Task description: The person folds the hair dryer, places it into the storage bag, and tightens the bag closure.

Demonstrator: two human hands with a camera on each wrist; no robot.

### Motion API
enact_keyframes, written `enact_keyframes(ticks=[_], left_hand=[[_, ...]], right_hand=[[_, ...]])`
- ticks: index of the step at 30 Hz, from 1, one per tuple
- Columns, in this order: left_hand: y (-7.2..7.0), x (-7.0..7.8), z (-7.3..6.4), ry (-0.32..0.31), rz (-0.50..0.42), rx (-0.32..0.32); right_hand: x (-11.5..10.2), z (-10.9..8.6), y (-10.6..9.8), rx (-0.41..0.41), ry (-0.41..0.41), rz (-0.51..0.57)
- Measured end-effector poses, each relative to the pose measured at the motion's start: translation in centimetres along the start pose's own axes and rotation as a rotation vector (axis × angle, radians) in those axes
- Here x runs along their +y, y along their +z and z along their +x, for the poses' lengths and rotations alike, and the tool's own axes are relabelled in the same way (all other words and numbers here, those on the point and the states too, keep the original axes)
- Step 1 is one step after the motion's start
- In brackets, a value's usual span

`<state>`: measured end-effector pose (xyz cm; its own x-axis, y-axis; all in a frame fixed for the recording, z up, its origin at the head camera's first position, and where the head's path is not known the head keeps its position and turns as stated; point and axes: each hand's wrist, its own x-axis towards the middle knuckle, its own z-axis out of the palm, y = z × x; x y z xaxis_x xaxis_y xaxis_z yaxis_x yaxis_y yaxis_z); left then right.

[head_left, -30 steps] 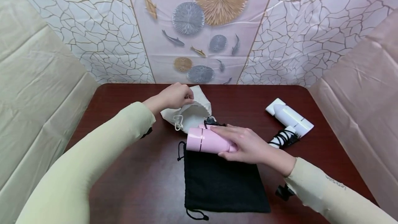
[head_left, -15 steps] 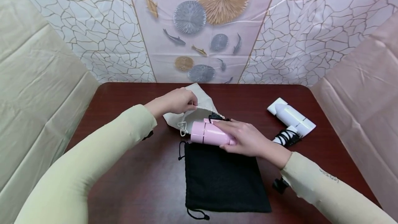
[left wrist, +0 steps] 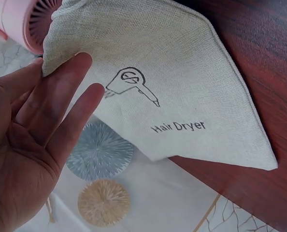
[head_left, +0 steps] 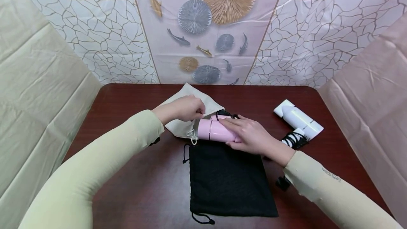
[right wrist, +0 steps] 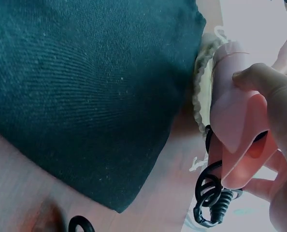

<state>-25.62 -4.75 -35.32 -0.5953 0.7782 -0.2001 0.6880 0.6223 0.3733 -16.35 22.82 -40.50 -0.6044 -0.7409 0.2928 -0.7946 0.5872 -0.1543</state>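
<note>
Glossy pink plastic hair dryer (head_left: 218, 131), clasped by right grip (head_left: 248, 135), lay at mouth of white cloth drawstring bag (left wrist: 177, 82), pinched by left grip (head_left: 187, 108); bagging appeared unfinished.

Pink dryer (head_left: 213, 130), horiz., at open wht bag (left wrist: 182, 87)

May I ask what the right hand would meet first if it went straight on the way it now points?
The right hand, holding the pink hair dryer, would probably meet the white cloth bag first, at its open mouth; the left hand looks close behind, though depth is unclear.
</note>
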Motion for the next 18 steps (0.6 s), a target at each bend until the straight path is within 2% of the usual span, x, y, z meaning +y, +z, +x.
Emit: enact_keyframes(ticks=[8, 14, 18], left_hand=[[0.0, 0.4, -0.1, -0.026, 0.022, 0.018], [-0.2, 0.7, -0.4, -0.051, 0.027, 0.064], [-0.2, 1.0, -0.3, -0.077, 0.047, 0.099]], right_hand=[[0.5, 0.3, 0.6, 0.009, 0.014, -0.017], [0.8, 0.3, 1.1, 0.034, 0.048, 0.003], [0.9, 0.6, 1.3, 0.038, 0.052, -0.02]])
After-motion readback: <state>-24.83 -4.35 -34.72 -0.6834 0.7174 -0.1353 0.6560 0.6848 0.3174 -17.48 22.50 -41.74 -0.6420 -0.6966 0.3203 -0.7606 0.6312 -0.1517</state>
